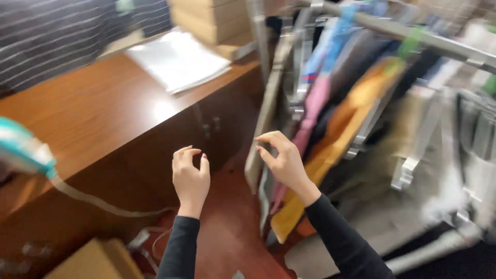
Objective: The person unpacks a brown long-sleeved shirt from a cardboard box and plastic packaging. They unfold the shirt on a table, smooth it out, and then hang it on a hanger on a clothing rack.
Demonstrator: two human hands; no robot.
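**Boxes and clear bags around the counter**

A stack of tan cardboard boxes (217, 23) stood at the far end of the wooden counter. Just beside it lay a flat pile of clear plastic bags (178, 59). Another brown cardboard box (95, 261) sat on the floor, lower left.

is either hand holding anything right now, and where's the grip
Nothing is clearly held. The left hand hangs in the air with curled fingers, holding nothing. The right hand is at the edge of the hanging clothes; motion blur hides whether it grips them.

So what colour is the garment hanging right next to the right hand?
Mustard yellow garment, beside the right hand; a pink one hangs just behind. Head view.
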